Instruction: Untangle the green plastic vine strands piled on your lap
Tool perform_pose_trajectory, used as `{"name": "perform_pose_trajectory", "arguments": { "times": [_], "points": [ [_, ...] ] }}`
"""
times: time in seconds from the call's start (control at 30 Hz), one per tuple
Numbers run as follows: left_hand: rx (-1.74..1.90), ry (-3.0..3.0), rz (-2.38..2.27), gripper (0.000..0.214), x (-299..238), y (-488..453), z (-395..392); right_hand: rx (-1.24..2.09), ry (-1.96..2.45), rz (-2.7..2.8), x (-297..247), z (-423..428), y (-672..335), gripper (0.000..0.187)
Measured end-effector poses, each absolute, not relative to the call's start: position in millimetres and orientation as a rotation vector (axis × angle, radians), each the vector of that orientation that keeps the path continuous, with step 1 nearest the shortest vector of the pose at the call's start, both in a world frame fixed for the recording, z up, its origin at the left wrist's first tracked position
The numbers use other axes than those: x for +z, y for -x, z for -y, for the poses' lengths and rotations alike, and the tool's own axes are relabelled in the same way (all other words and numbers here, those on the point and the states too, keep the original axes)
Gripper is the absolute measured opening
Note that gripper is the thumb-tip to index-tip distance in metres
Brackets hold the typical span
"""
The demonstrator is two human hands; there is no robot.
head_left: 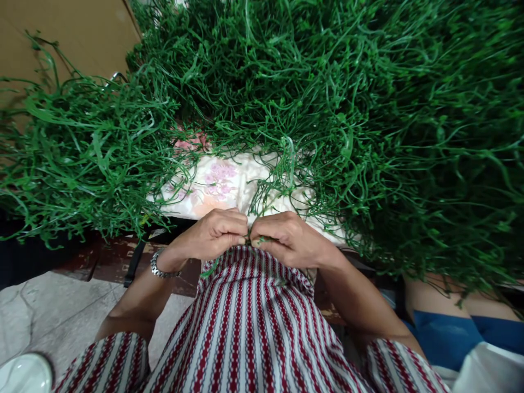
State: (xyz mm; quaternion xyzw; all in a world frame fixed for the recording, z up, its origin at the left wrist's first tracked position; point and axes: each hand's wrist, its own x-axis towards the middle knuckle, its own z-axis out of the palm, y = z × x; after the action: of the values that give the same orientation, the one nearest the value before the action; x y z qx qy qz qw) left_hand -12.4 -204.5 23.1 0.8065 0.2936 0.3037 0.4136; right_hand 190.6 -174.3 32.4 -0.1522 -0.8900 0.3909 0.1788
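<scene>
My left hand (216, 232) and my right hand (286, 234) meet in front of my lap, at the near edge of a floral cloth (219, 180). Fingers and thumbs of both are pinched together on a thin green stem (262, 239), mostly hidden by the fingertips. A few loose stems (272, 191) lie on the cloth just beyond my right hand. Behind and to both sides rises a big tangled heap of long, thin green stems (262, 82) with small knobby tips; a smaller mound (90, 158) lies to the left.
A worn dark red wooden edge (110, 262) runs under the cloth. At the lower right are another person's bare legs (434, 300) and blue clothing (450, 333). A white round object (24, 374) sits on the floor at lower left. A tan panel (82, 33) stands at the back left.
</scene>
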Motion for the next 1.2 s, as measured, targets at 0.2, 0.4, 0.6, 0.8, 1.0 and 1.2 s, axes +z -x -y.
{"name": "perform_pose_trajectory", "arguments": {
  "times": [0.2,0.4,0.6,0.8,1.0,1.2],
  "points": [
    [0.894,-1.754,-0.765,0.024,20,17,205,1.299,0.446,2.242,33,169,-192,0.025],
    [1.104,-1.787,-0.972,0.008,14,4,212,1.555,0.731,1.8,18,185,-177,0.019],
    [1.4,-1.71,-1.22,0.009,5,-13,218,1.6,0.917,1.571,9,200,-169,0.027],
    [1.495,-1.534,-1.232,0.006,0,-25,222,1.459,0.947,1.433,1,205,-164,0.02],
    [1.277,-1.397,-1.012,0.008,9,-15,216,1.363,0.84,1.588,1,201,-174,0.011],
    [1.037,-1.671,-0.975,0.015,19,-5,208,1.17,0.803,2.117,23,186,-190,0.002]
  ]
}}
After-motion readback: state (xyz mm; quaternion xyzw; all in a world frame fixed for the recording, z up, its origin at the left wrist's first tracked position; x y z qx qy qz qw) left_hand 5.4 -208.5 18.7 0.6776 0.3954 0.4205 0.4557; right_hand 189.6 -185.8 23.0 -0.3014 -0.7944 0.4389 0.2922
